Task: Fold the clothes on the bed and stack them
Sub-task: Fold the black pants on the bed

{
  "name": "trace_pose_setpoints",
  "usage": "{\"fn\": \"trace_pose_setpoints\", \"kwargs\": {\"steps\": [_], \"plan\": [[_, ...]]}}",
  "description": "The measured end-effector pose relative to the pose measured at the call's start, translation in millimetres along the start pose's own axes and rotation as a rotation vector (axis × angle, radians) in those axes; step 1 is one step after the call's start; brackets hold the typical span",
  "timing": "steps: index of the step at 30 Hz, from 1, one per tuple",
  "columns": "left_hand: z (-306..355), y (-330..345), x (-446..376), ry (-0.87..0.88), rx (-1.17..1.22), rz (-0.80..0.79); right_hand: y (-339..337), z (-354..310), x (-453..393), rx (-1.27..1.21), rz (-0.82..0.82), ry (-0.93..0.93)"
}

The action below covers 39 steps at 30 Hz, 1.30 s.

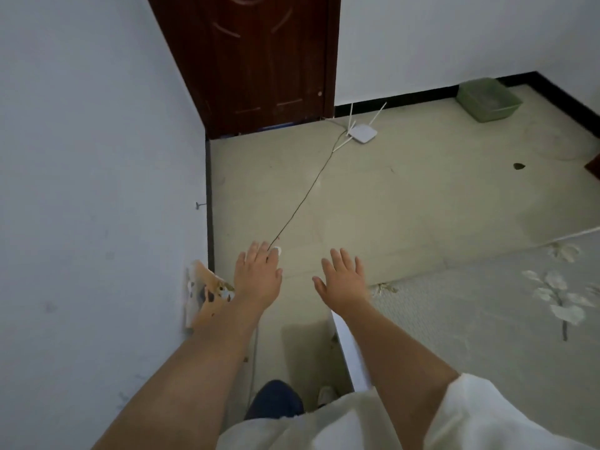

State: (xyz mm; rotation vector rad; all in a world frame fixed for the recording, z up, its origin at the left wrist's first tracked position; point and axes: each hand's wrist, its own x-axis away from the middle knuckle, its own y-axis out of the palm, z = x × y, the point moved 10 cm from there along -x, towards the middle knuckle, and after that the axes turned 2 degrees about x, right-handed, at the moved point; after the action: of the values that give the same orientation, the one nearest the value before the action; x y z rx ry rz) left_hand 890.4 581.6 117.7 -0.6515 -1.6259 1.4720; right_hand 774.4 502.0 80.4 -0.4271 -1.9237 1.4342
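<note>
Both arms stretch forward over the floor beside the bed. My left hand [258,271] is held out flat with straight fingers and holds nothing. My right hand [344,277] is likewise spread, palm down, empty, near the bed's corner. The bed [487,319] with a pale floral-patterned cover fills the lower right. No loose clothes show on the visible part of the bed.
A dark wooden door [259,60] stands ahead. A white router [362,133] lies on the floor, its cable [305,196] running toward my left hand. A green plastic bin [488,99] sits in the far corner. A patterned orange item [204,293] leans against the left wall.
</note>
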Motion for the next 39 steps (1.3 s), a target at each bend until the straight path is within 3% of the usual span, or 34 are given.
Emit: {"fn": "trace_pose_setpoints", "kwargs": {"steps": [6, 11, 18, 23, 30, 39], "plan": [[-28, -26, -141, -0.018, -0.01, -0.002, -46, 9, -136, 0.014, 0.035, 0.003], [-35, -45, -283, 0.067, -0.079, -0.032, -98, 41, -263, -0.027, 0.098, 0.152], [19, -88, -445, 0.26, -0.148, -0.047, -174, 124, -362, -0.148, 0.178, 0.373], [126, -94, -521, 0.5, -0.201, -0.092, -194, 243, -363, -0.242, 0.217, 0.672], [340, -109, -597, 0.841, -0.28, -0.041, -207, 427, -348, -0.29, 0.204, 0.928], [624, -167, -644, 1.143, -0.237, 0.078, -273, 653, -303, -0.32, 0.416, 1.198]]}}
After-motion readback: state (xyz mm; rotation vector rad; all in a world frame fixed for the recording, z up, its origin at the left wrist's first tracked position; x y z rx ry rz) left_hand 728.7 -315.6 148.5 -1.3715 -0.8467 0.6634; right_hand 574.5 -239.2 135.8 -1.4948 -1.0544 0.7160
